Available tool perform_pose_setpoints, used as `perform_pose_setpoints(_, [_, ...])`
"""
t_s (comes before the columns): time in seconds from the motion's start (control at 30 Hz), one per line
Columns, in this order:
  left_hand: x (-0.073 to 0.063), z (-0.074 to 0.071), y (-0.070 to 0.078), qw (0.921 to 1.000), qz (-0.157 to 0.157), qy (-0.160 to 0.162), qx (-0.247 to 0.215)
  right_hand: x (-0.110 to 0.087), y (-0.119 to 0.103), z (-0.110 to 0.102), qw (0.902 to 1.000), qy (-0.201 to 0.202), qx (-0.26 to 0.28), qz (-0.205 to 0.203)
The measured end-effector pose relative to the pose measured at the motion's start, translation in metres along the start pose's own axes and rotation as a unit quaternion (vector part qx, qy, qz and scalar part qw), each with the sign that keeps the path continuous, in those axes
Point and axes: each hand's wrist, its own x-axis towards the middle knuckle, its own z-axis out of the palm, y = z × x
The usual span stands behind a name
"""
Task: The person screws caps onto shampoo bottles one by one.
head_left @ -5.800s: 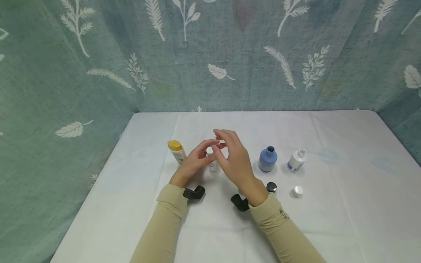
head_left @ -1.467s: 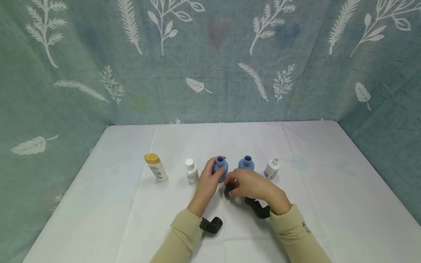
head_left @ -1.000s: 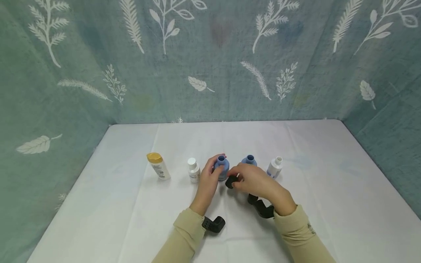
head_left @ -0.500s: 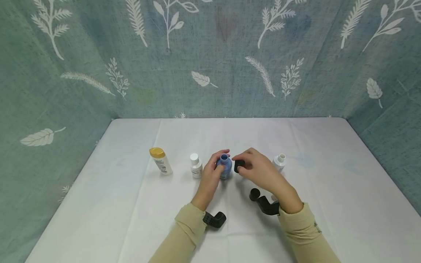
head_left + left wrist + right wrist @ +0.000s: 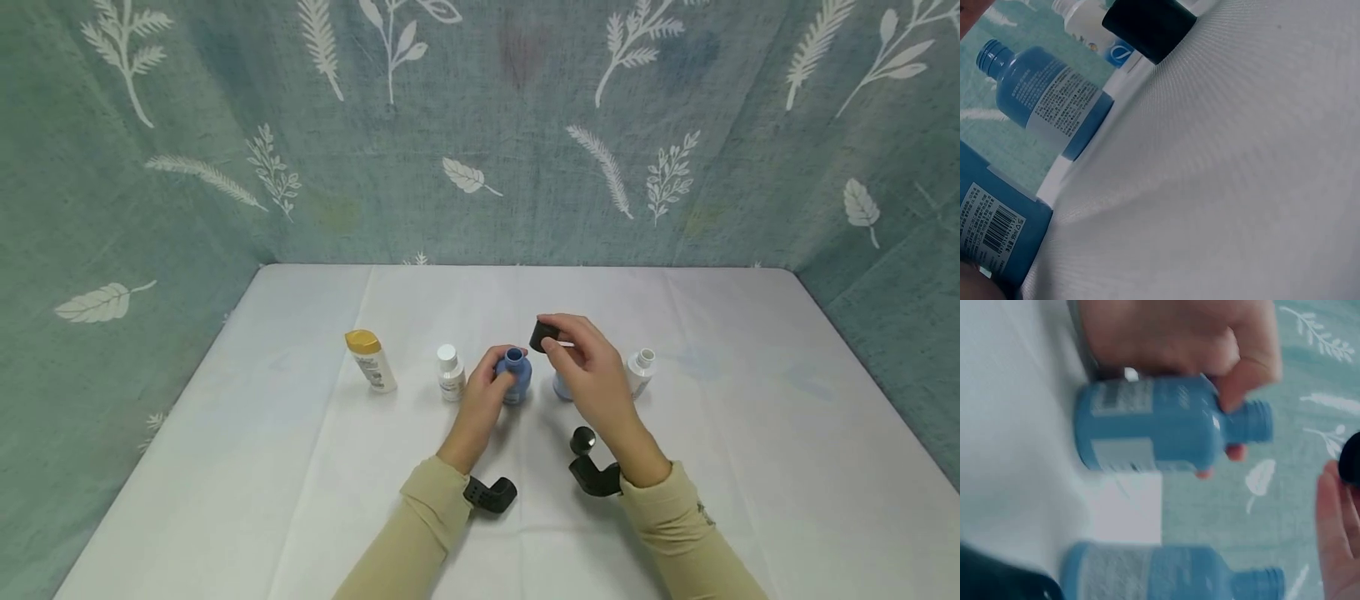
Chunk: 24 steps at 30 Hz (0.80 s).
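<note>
In the head view my left hand [image 5: 483,400] grips a blue bottle [image 5: 514,382], which stands upright with its threaded neck bare. My right hand [image 5: 592,371] pinches a black cap [image 5: 543,336] between thumb and fingers, above and right of that bottle's mouth, apart from it. A second blue bottle [image 5: 1047,94], also uncapped, stands to the right; in the head view my right hand hides most of it. Another black cap [image 5: 582,440] lies on the table near my right wrist. The right wrist view shows the gripped bottle [image 5: 1147,425] with fingers around it.
Left of my left hand stand a white bottle [image 5: 451,375] with its white cap on and a yellow-capped bottle [image 5: 372,362]. An uncapped white bottle [image 5: 640,373] stands right of my right hand. White cloth covers the table [image 5: 787,483]; a patterned curtain hangs behind.
Both hands have left the white bottle, and my left hand now grips a blue bottle. My right hand has picked a black cap off the table and raised it above the bottle's mouth level.
</note>
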Motion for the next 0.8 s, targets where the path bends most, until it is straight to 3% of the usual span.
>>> perform_pose_setpoints(0.2, [0.0,0.0,-0.003,0.9999,-0.008,-0.007,-0.011,-0.007,-0.006,0.013,0.999,0.018,0.016,0.039])
perform_pose_setpoints(0.47, [0.0,-0.004,-0.005,0.9997,-0.006,-0.017,-0.017,-0.01,0.011,0.029,0.9995,0.028,0.016,0.003])
perform_pose_setpoints(0.63, [0.009,-0.006,-0.025,0.9996,0.003,-0.012,-0.026,-0.009,0.032,0.037,0.9991,0.028,0.023,-0.023])
perform_pose_setpoints(0.7, [0.012,-0.006,-0.033,0.9995,0.006,-0.008,-0.029,-0.01,0.026,0.037,0.9992,0.024,0.023,-0.021])
perform_pose_setpoints(0.8, [0.012,-0.006,-0.033,0.9994,0.009,-0.005,-0.032,-0.01,0.013,0.035,0.9995,0.018,0.024,-0.012])
